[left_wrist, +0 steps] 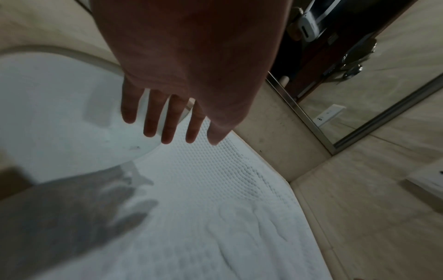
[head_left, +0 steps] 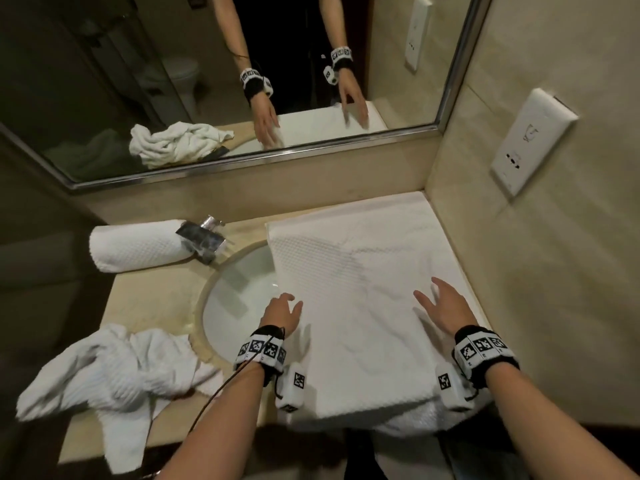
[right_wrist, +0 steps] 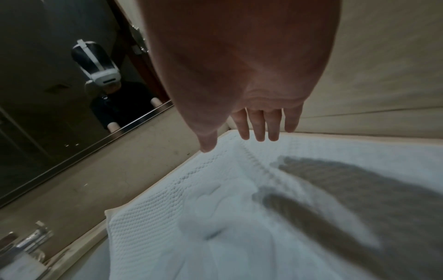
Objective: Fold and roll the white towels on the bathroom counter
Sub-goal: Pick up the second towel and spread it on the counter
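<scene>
The right hand (right_wrist: 242, 79) hangs palm down above the white towel (right_wrist: 215, 217), its fingers (right_wrist: 260, 128) straight and spread, touching nothing, with its shadow on the cloth below. The towel lies flat, its far edge against the beige wall (right_wrist: 383, 66). Left of the towel runs the mirror (right_wrist: 59, 94), and near the towel's left corner stands the blurred metal tap (right_wrist: 31, 240).

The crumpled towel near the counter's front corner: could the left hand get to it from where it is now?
Probably yes: the left hand is open, holding nothing, and the crumpled towel lies uncovered on its own side.
</scene>
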